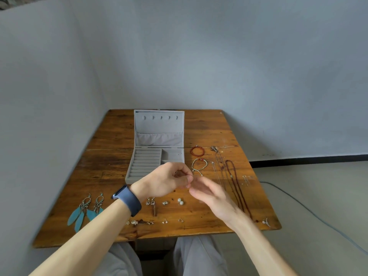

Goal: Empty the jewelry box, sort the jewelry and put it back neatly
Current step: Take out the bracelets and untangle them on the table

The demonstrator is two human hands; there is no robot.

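Jewelry box (147, 162) partly hidden by curled left hand (165, 180), its hold indiscernible; blurred right hand (210, 194), fingers extended.

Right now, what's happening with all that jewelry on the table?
A person sits at a wooden table with the grey jewelry box open and looking empty. Feather earrings, small earrings, bracelets and necklaces lie in groups on the tabletop. The left hand pinches its fingers together over the box's front corner, the open right hand beside it; anything held is too small to see.
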